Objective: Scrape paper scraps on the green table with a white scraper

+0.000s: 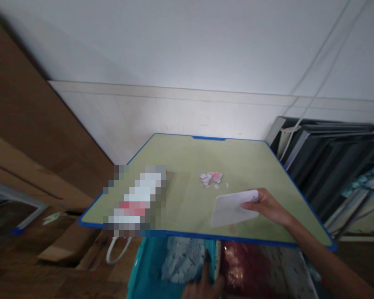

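Observation:
My right hand (269, 206) pinches the right end of a white card (233, 207) between thumb and fingers. The card has rounded corners and a small dark hole near the gripped end, and is held above the pale green, blue-edged table (187, 158). Beyond it lies a small heap of torn-looking white and pink paper pieces (212, 177). My left hand (202, 288) is low in view, partly cut off and blurred, its index finger stretched forward over a teal bin (149, 265). Grey-white pieces (183, 257) fill part of that bin.
A pixelated object (140, 197) stands on the table's left side, with a white loop (116, 253) below it. A dark red, shiny surface (243, 265) sits beside the bin. Dark panels (333, 162) lean at right; a brown board (43, 108) leans left. The wall (187, 54) rises behind.

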{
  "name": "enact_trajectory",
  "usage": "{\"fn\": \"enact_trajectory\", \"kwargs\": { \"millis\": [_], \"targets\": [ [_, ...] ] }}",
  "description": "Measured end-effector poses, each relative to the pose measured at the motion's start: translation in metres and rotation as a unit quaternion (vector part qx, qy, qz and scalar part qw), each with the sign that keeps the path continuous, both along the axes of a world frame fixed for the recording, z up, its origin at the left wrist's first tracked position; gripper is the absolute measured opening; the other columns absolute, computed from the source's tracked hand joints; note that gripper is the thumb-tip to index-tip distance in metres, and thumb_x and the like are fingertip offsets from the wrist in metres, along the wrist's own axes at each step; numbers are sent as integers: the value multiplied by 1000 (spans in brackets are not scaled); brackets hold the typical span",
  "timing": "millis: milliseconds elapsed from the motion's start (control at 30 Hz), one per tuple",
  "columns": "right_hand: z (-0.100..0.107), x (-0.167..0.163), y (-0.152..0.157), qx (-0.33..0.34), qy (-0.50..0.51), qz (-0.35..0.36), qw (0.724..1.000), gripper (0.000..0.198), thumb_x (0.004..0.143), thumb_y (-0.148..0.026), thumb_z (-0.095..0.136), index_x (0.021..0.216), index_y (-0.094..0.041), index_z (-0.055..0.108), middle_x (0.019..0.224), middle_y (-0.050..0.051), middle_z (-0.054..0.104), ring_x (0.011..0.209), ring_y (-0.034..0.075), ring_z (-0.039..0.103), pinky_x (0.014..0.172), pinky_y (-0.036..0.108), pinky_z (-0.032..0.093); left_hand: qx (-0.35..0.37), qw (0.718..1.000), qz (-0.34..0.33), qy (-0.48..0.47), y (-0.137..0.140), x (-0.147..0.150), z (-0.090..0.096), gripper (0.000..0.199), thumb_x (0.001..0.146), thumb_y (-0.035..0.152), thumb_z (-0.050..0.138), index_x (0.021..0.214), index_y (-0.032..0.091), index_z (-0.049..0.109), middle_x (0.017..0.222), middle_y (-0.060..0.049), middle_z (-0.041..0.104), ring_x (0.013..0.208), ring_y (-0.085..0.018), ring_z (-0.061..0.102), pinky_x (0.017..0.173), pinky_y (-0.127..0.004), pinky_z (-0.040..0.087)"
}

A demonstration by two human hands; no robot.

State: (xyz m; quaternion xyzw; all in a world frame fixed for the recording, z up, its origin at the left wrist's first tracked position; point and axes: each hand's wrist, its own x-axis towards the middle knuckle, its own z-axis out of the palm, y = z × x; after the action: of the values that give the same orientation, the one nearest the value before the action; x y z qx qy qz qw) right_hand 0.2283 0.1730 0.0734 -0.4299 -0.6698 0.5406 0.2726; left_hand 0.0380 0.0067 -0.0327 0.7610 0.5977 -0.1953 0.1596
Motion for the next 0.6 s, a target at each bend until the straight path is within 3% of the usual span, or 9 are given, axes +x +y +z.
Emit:
{"fn": "enact_trajectory", "kwargs": {
  "millis": [333,500,600],
  "targets": [
    [-6,20,-42,18,-43,-87,995,23,64,-36,66,70,-14,67,56,0,64,46,12,53,43,20,39,5,999,-23,-38,1,-3,24,54,70,23,54,120,34,39,135,-24,27,75,-30,62,59,-43,50],
    [-7,20,-66,111,-75,-139,981,19,67,-35,63,62,-17,65,52,0,62,46,14,53,42,22,40,-1,998,-30,-52,1,-5,29,58,67,24,58,120,33,37,137,-27,17,79,-29,62,62,-40,50],
    [-11,21,-81,195,-90,-134,967,16,71,-33,60,67,-20,69,59,2,67,53,18,60,49,25,45,-2,998,-28,-64,1,-5,31,54,66,27,58,117,31,40,137,-28,14,80,-30,62,63,-41,49]
  ]
}}
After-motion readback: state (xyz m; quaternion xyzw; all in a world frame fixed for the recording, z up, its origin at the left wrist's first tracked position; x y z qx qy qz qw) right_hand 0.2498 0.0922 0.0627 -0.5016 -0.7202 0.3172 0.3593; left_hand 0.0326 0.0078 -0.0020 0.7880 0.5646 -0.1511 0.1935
